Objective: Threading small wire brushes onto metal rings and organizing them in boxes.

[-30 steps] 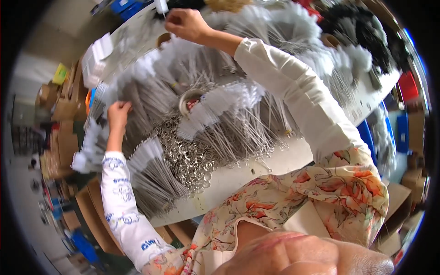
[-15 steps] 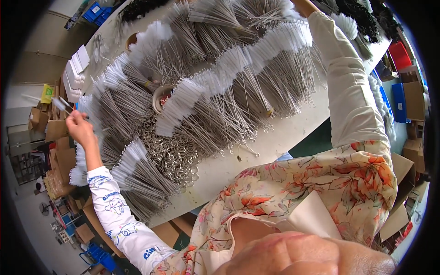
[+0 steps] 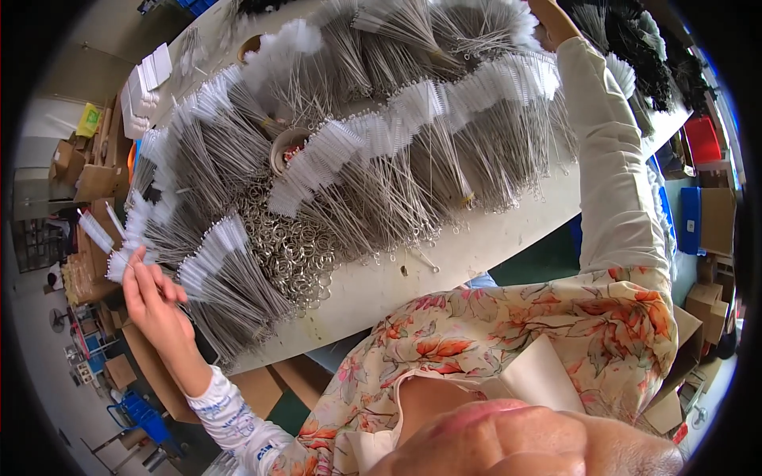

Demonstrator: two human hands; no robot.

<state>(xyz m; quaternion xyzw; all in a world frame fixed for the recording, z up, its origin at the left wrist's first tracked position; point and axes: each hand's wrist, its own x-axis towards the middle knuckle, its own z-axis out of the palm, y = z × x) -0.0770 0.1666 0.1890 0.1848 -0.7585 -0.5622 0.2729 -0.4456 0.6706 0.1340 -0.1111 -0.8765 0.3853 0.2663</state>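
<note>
Wire-handled brushes with white bristle heads [image 3: 421, 103] lie in dense rows across the table. At the left edge of the rows, my left hand [image 3: 157, 305] is closed, its fingers bunched, with two thin brushes [image 3: 97, 232] sticking out past the fingertips. Their handles are hidden by the hand and the pile. Beside it lies a separate bundle of brushes [image 3: 230, 254], heads toward the back. My right hand [image 3: 554, 22] reaches to the far edge of the view, next to white brush heads. Its fingers are mostly cut off or hidden.
A heap of metal rings [image 3: 298, 258] lies between the brush bundles. Behind it stands a round container [image 3: 287, 151] with small reddish pieces. White boxes [image 3: 147, 79] are at the far left, and black-bristled brushes [image 3: 635, 55] at the far right. Cardboard boxes [image 3: 706, 309] stand beyond the table.
My left hand has come nearer to me, down the left edge of the pile, with the thin brushes. The view has shifted slightly; my right arm keeps about the same reach.
</note>
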